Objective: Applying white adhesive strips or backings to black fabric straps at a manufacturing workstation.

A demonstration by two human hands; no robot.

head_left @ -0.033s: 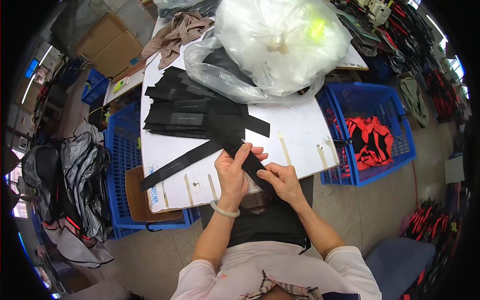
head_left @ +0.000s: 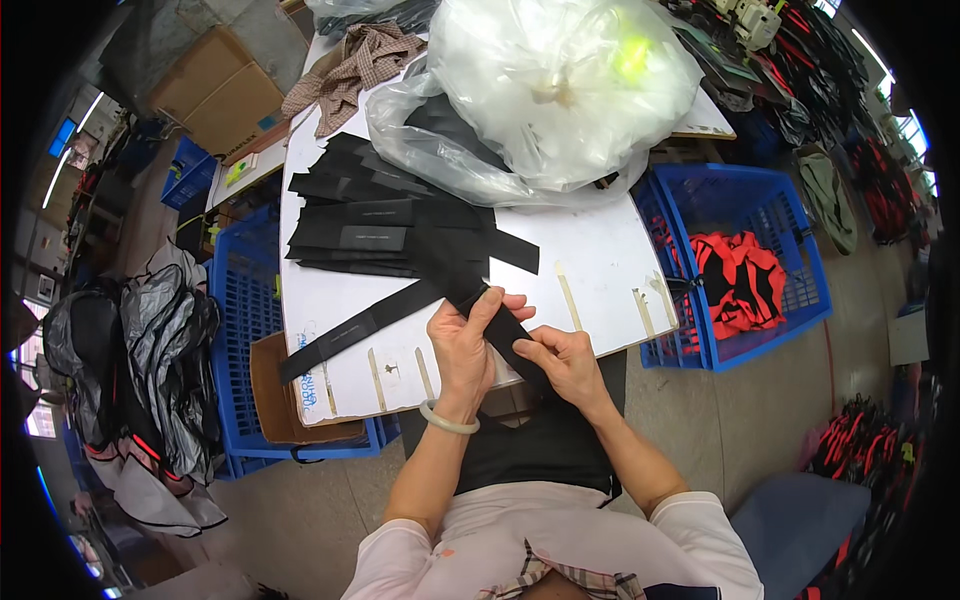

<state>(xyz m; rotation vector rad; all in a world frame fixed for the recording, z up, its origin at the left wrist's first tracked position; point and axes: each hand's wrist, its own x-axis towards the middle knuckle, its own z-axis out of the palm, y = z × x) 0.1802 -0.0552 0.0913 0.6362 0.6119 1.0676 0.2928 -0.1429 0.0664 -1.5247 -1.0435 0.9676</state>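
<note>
A black fabric strip [head_left: 512,342] runs between my two hands at the near edge of the white table. My left hand [head_left: 466,345] pinches its far part between thumb and fingers. My right hand [head_left: 562,358] grips the same strip a little nearer to me, thumb on top. Just beyond my hands lies a fanned pile of black fabric strips [head_left: 440,235], some with a shiny grey patch. One loose black strip [head_left: 345,333] slants out to the left from the pile. Part of the held strip is hidden under my fingers.
A big clear plastic bag [head_left: 560,90] of white stuff covers the table's [head_left: 590,245] far side, near a checked cloth [head_left: 355,68]. Blue crates stand left [head_left: 243,370] and right [head_left: 740,350], the right one holding red and black pieces [head_left: 740,285]. A cardboard box [head_left: 275,395] touches the left edge.
</note>
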